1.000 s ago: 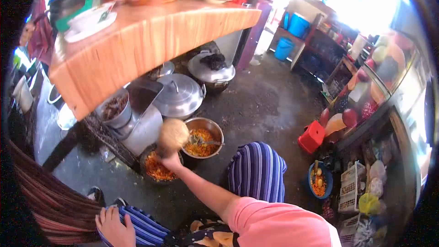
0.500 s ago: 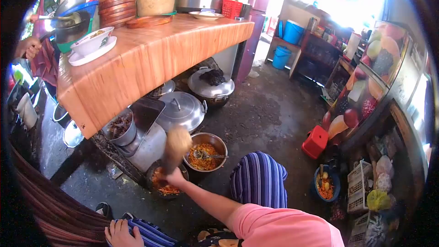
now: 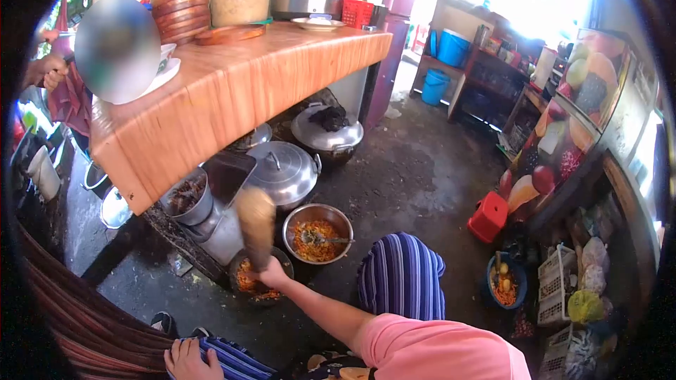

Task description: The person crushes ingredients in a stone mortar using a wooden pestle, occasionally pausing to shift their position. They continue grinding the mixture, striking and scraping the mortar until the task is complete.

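My right hand (image 3: pixel 272 274) is wrapped round a thick wooden pestle (image 3: pixel 255 222), blurred by motion, its pale end upward. Its lower end points into a dark mortar (image 3: pixel 288 263) on the floor, which holds an orange, crumbly mash (image 3: pixel 246 278). Beside the mortar, a steel bowl (image 3: pixel 343 222) contains more orange mash with a metal spoon (image 3: pixel 331 240) in it. My left hand (image 3: pixel 189 362) lies on my striped-clothed knee, fingers apart, holding nothing.
A wooden counter (image 3: pixel 232 84) overhangs lidded pots (image 3: pixel 282 169) and a pot of dark pieces (image 3: pixel 186 193). Another person's hand (image 3: pixel 53 72) is at far left. A red stool (image 3: pixel 489 217), blue basin (image 3: pixel 521 288) and crates (image 3: pixel 553 285) stand right.
The pestle has swung a little to the left and its blurred upper end is more upright, still in my right hand. My left hand stays on the knee.
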{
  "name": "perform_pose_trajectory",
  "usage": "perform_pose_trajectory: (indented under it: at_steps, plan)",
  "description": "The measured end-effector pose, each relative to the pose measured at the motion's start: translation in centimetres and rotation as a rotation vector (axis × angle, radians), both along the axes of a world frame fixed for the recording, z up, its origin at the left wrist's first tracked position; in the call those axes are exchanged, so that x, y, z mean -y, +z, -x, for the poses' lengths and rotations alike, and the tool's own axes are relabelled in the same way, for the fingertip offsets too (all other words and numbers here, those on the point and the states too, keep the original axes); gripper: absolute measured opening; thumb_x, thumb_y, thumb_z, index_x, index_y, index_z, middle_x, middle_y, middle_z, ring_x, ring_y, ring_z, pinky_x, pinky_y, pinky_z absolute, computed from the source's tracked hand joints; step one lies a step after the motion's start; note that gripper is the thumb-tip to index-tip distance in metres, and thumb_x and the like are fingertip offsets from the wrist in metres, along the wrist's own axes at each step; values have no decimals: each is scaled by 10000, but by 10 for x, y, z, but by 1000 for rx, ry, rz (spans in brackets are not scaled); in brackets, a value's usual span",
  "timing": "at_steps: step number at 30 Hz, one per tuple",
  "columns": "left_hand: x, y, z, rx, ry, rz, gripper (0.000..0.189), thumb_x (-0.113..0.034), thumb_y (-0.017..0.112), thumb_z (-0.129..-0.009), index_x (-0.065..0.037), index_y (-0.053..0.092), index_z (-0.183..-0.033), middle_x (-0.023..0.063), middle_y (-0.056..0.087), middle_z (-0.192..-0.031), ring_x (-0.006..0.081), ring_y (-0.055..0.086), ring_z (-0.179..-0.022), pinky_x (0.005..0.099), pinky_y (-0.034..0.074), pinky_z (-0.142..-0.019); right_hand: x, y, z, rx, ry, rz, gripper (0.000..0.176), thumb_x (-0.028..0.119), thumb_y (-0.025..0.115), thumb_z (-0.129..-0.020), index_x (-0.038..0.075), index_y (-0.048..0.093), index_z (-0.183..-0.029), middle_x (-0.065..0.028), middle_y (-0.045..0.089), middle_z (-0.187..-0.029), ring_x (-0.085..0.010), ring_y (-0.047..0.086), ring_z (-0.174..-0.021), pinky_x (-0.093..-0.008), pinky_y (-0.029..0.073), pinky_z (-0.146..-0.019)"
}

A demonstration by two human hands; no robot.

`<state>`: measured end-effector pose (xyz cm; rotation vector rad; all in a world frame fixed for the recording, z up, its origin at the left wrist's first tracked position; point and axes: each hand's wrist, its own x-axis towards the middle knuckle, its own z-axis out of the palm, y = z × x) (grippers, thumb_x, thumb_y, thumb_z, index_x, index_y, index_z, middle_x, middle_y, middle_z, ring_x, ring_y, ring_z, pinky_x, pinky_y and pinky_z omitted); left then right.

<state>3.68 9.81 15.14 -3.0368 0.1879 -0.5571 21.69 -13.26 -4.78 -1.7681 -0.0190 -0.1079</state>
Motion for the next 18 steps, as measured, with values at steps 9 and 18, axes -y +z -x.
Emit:
perform_pose_trajectory:
  at_steps: [9,18]
  plan:
    - [3,-17,-4,-47,36,153,297,-147,665,-661,-17,625,-925,112,619,-997,307,508,-1070,474,287,-1006,-3,86,18,120,-103,-194,339,207,784,-651,11,588,-845,-58,621,-777,-145,576,-713,-313,462,-658]
    - [6,-2,0,25,-30,4,246,-290,622,-771,-94,660,-914,53,645,-977,218,565,-999,418,381,-910,9,-17,11,221,-297,-76,400,200,780,-646,20,558,-925,-55,620,-746,-173,598,-699,-319,469,-669]
